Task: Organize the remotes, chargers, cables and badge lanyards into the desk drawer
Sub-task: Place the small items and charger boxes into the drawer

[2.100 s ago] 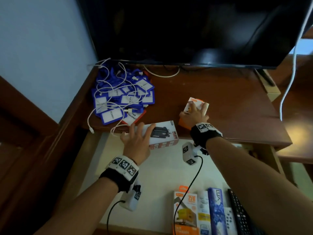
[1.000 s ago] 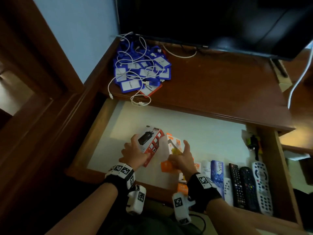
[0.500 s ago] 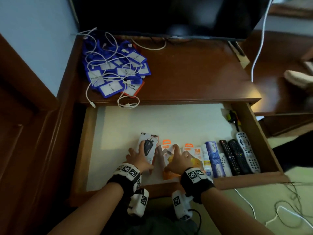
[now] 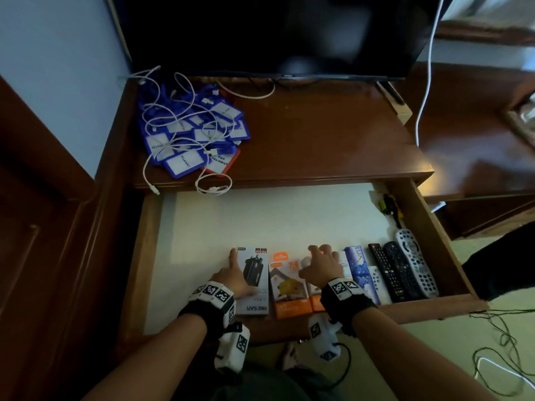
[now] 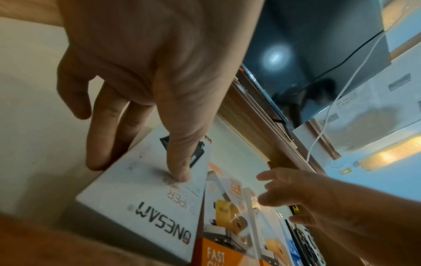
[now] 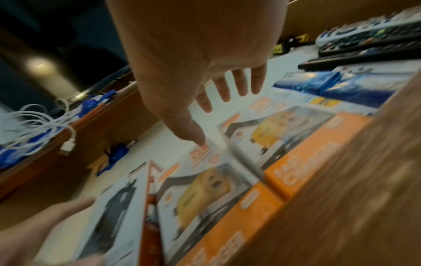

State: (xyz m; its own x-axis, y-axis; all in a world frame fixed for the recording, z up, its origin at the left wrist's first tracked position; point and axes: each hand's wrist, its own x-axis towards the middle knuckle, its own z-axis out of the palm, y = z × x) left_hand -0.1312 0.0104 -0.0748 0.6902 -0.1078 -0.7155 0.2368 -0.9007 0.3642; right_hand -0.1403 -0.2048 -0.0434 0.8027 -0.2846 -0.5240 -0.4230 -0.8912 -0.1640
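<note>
In the head view the open drawer [image 4: 260, 221] holds a front row: a white charger box [image 4: 254, 285], two orange charger boxes [image 4: 285, 290], a blue box [image 4: 359, 267] and three remotes [image 4: 402, 270]. My left hand [image 4: 231, 273] rests on the white box; its thumb [image 5: 180, 162] presses the lid and its straight fingers lie along the box's left side. My right hand [image 4: 321, 264] is spread over the orange boxes [image 6: 296, 136], with its thumb [image 6: 193, 133] touching the left one. Blue badge lanyards [image 4: 194, 131] tangled with white cables [image 4: 214, 185] lie on the desk top.
A dark TV [image 4: 275, 33] stands at the back of the desk top [image 4: 333, 140]. A small black and yellow item [image 4: 389, 206] lies in the drawer's back right corner. A white cord [image 4: 425, 82] hangs on the right. Loose wires [image 4: 498, 360] trail on the floor.
Both hands carried the white and orange boxes from the desk top down into the drawer. The boxes now stand straight in the front row, and my right hand has shifted right.
</note>
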